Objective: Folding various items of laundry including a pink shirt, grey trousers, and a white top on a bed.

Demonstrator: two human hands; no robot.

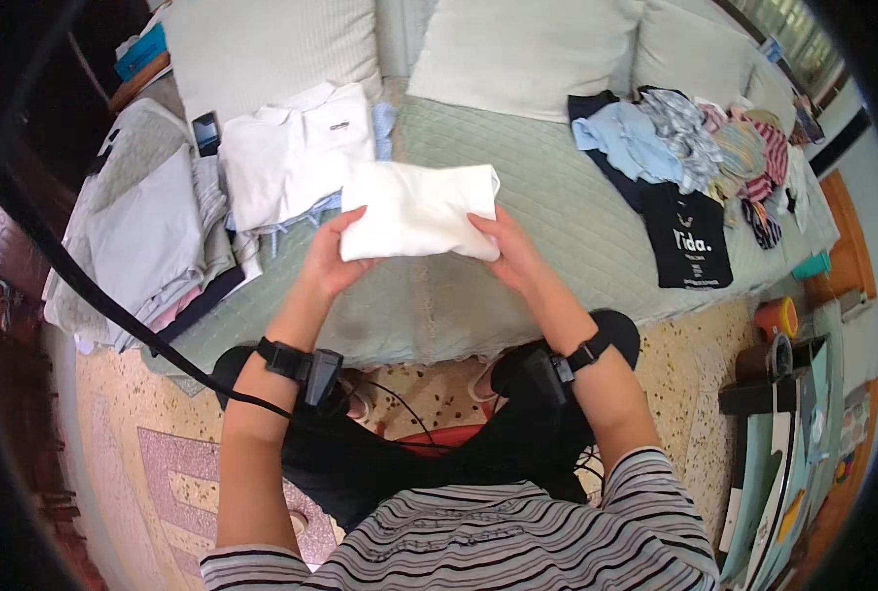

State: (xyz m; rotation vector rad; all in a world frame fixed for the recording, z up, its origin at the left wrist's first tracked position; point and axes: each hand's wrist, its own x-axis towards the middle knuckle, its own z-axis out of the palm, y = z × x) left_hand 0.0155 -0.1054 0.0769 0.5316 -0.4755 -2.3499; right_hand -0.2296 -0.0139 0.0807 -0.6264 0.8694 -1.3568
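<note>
A folded white garment (419, 207) is held up between my two hands, above the front part of the sofa seat. My left hand (336, 246) grips its left edge, thumb on top and fingers underneath. At the right edge my right hand (508, 244) pinches it the same way. Just behind and to the left lies a folded white polo shirt (296, 148), on top of light blue cloth that shows at its edges. The held garment's far left corner overlaps the polo shirt in view. What kind of garment I hold cannot be made out.
A pale green quilted cover (518, 187) spreads over the sofa. Folded grey clothes (148, 231) are stacked at the left, near a phone (205, 133). To the right lie a black printed T-shirt (687, 236) and a heap of mixed clothes (656, 138). Cushions (528, 49) line the back.
</note>
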